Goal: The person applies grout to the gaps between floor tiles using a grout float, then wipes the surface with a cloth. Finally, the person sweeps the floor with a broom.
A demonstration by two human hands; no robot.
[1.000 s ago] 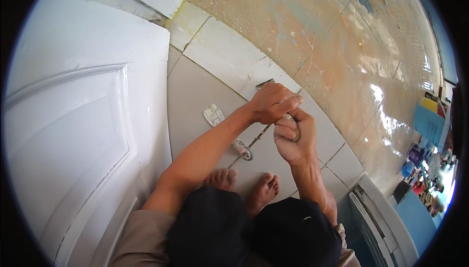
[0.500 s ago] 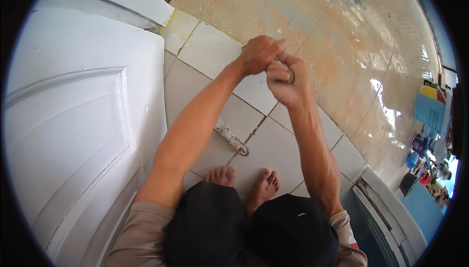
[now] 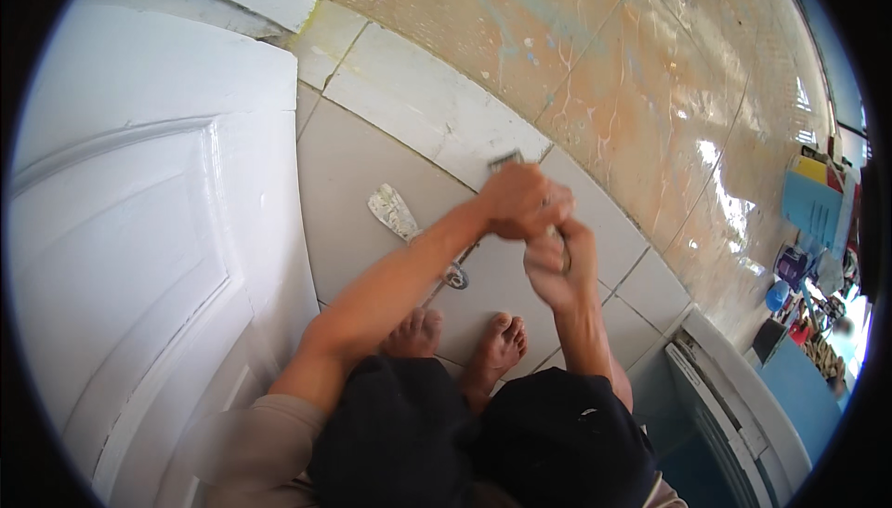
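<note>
Both hands on one scraper (image 3: 506, 160), blade pointing away from the body. Left hand (image 3: 527, 201) leads, fingers curled down close behind the blade; right hand (image 3: 564, 266) sits nearer the body, fist closed at the rear of the grip. Handle mostly covered, both hands a little blurred. Blade lies over the right end of the white strip (image 3: 400, 76), by the edge where the tiles (image 3: 372, 159) meet the brown floor (image 3: 557, 34); contact or a slight gap, cannot tell. Progress, as judged from the surface: partway at best. Strip has a whitish cast over most of its length, with grey scuffs toward its right end, near the blade. Tile (image 3: 595, 229) just right of the strip looks plainer, only faintly marked; whether it has been worked, cannot tell. Untouched by the look of it: the yellow stain (image 3: 321, 17) at the strip's upper left corner, and the dark dirt in the joints. Brown floor carries pale spatters and blue-grey patches right up to its near edge. A second knife (image 3: 390, 211), blade crusted white, lies unheld on the tiles between the door (image 3: 149, 257) and the left forearm, its handle partly hidden under that arm.
</note>
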